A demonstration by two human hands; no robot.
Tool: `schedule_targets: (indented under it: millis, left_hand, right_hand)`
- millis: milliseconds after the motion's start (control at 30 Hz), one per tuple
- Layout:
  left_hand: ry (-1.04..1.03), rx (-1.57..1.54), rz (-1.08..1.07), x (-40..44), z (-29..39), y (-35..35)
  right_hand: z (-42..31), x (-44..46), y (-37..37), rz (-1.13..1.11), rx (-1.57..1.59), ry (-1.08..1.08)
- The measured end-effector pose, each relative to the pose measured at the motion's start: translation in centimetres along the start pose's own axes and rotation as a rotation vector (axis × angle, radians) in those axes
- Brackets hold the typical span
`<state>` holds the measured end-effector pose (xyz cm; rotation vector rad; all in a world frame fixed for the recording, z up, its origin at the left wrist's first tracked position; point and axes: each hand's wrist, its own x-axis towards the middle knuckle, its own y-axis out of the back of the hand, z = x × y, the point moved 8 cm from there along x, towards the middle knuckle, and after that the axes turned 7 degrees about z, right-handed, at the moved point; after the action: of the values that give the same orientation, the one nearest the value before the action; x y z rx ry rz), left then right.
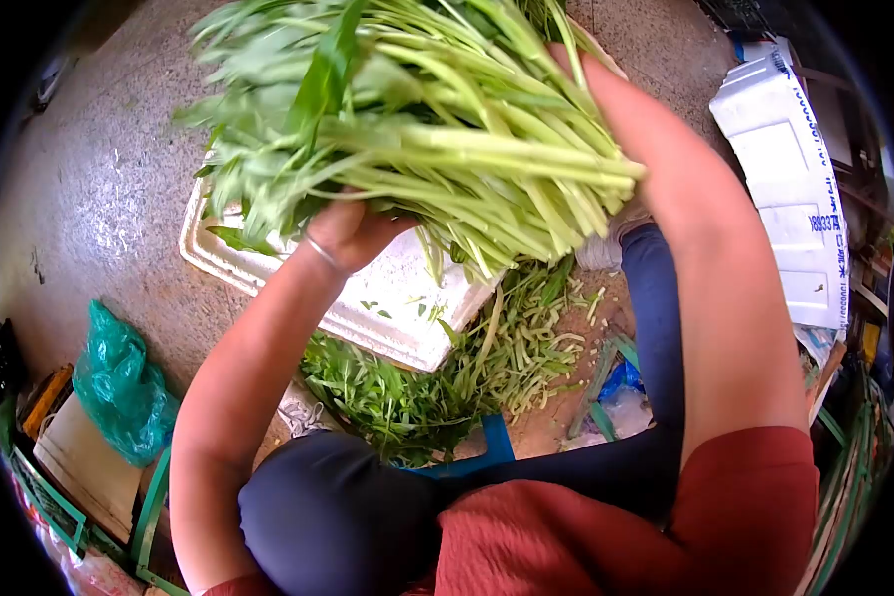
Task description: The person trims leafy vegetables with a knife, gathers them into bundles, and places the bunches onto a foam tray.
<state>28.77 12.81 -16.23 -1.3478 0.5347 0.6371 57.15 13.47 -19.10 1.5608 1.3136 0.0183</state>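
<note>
A large bunch of water spinach (pixel 467 149), with long pale stems and green leaves, is held up in front of me between both hands. My left hand (pixel 353 233) grips it from below on the leafy side, its fingers partly covered by leaves. Behind the cut stem ends on the far right side, my right hand (pixel 564 62) holds the bunch too; most of its fingers are hidden by stems. Beneath the bunch lies a white foam lid (pixel 368 323) with a few leaf scraps on it. The leaves at the left are blurred by motion.
Leaf and stem trimmings (pixel 517 348) are heaped on the floor between my legs. A green plastic bag (pixel 124 387) sits at the left beside cardboard (pixel 89 457). White foam boxes (pixel 785 179) with blue print stand at the right.
</note>
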Motion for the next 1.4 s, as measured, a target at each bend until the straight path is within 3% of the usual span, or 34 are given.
schedule_targets:
  millis: [33,233,367,500,567,600,700,767,833,900,933,1000,1133,1233,1300,1400]
  left_hand:
    - [0.008,-0.019,0.112,0.3,-0.1,0.5]
    - [-0.029,-0.003,-0.055,0.9,-0.6,0.6]
    - [-0.041,-0.031,0.027,-0.9,-0.3,0.7]
    - [0.015,0.142,0.234,-2.9,-0.8,2.0]
    - [0.038,0.193,0.407,-4.5,-1.1,3.2]
    - [0.061,0.207,0.318,-5.0,-1.2,3.1]
    - [0.047,0.228,0.677,-7.5,-1.6,6.3]
    - [0.031,0.183,0.752,-9.1,-1.7,6.7]
    - [0.003,-0.054,0.636,-8.9,-2.0,5.8]
    - [0.009,-0.26,0.02,-7.3,-1.8,1.6]
    - [0.0,-0.262,0.003,-6.9,-1.7,1.4]
    - [-0.128,-0.103,-0.37,-7.3,-1.1,-1.8]
    - [-0.181,0.015,-0.329,-8.2,-0.9,-4.0]
    - [-0.213,0.039,-0.311,-8.4,-0.6,-4.4]
    - [-0.203,0.048,-0.327,-9.0,-0.3,-4.0]
    - [-0.207,0.033,-0.291,-9.7,0.4,-2.8]
  right_hand:
    - [0.1,0.4,-0.3,0.005,0.001,0.001]
    - [0.4,0.9,0.7,0.078,0.073,0.012]
    - [0.0,-0.6,2.2,0.156,0.219,0.028]
    - [-2.8,-5.3,3.9,0.209,0.365,0.084]
    - [-4.1,-8.9,5.3,0.353,0.813,-0.142]
    - [-4.7,-9.5,4.1,-0.072,0.714,-0.199]
    - [-6.3,-12.5,4.1,0.015,0.582,-0.158]
    - [-8.9,-14.6,3.5,0.004,0.551,-0.109]
    - [-10.3,-15.2,1.8,-0.028,0.339,-0.015]
    - [-11.4,-16.8,2.0,-0.077,0.224,-0.069]
    - [-12.6,-17.9,2.1,-0.104,0.166,-0.093]
    - [-11.5,-17.7,1.4,0.026,0.053,-0.098]
    - [-12.8,-18.8,-0.3,0.089,0.046,0.017]
    - [-14.4,-20.2,-1.7,0.002,0.146,0.033]
    - [-15.3,-21.3,-2.0,0.057,0.034,-0.097]
    - [-19.3,-24.1,-2.3,0.209,-0.033,-0.005]
